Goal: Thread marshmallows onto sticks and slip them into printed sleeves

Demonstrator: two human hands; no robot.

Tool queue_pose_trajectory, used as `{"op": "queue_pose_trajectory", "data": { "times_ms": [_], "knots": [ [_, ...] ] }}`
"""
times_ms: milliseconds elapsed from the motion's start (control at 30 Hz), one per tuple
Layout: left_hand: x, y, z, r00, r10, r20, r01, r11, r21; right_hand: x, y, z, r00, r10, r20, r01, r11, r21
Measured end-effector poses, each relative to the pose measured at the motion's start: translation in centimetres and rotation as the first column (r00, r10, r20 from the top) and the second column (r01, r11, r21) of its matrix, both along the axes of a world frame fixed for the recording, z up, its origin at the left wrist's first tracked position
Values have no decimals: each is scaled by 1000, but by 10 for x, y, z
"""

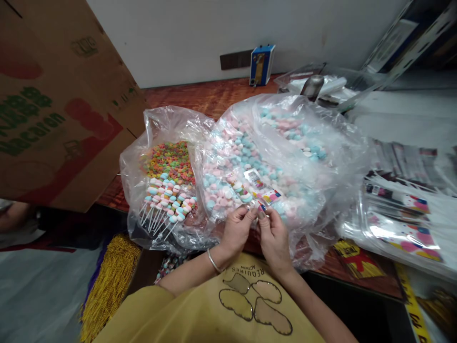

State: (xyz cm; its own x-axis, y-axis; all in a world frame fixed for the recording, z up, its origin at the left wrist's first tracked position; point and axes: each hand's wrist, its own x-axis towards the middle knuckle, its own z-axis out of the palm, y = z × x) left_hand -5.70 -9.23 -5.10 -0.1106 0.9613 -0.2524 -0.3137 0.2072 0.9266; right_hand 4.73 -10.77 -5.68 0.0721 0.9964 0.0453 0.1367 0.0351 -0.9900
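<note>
My left hand [238, 227] and my right hand [273, 234] meet in front of my body, thumbs and fingertips pinched together. Between them is the near end of a small clear plastic packet [267, 194] with colourful print. Striped marshmallow candy [244, 194] shows just beyond my fingertips; whether it lies inside the packet I cannot tell. Beneath lies a large clear bag of pink, blue and white marshmallows [246, 152]. To the left, marshmallow skewers on white sticks [167, 202] rest in another clear bag, beside many small coloured cereal-like rings [169, 159].
A tall cardboard box [64, 109] stands at left. Flat printed packets [403, 233] are stacked at right, near a clear tray [357, 95]. A blue device [262, 65] sits against the wall. Gold fringe [112, 286] hangs lower left. Part of another person's arm [16, 214] shows at far left.
</note>
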Motion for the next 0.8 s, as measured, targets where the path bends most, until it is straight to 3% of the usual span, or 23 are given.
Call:
{"op": "queue_pose_trajectory", "data": {
  "times_ms": [100, 233, 433, 467, 533, 600, 667, 733, 800],
  "knots": [
    [1, -3, 2, 997, -47, 69, 48, 999, -25, -2, 3, -2, 972, -24, -233, -6, 992, -124],
    [0, 1, 13, 938, -77, 339, 94, 995, -33, -6, 3, -6, 829, -8, -560, -114, 976, -183],
    [-10, 11, 13, 913, -24, 407, 85, 988, -132, -6, 2, -3, 694, 68, -717, -355, 899, -257],
    [-10, 12, 12, 917, -15, 399, 79, 986, -145, -5, 2, -3, 711, 85, -698, -368, 891, -267],
    [-8, 11, 10, 929, 1, 370, 58, 987, -147, -4, 2, -3, 827, 103, -552, -285, 924, -255],
    [-4, 10, 9, 944, 35, 329, 5, 993, -120, -3, 1, -3, 956, 66, -285, -111, 983, -145],
    [-1, 10, 9, 956, 74, 285, -52, 995, -83, -4, 2, -2, 998, -13, -63, 13, 1000, 6],
    [-1, 9, 9, 960, 56, 273, -39, 997, -69, -5, 3, -1, 997, -19, -75, 21, 999, 27],
    [-5, 9, 8, 946, -51, 320, 82, 993, -86, -6, 4, 2, 942, 33, -334, -69, 993, -95]
  ]
}}
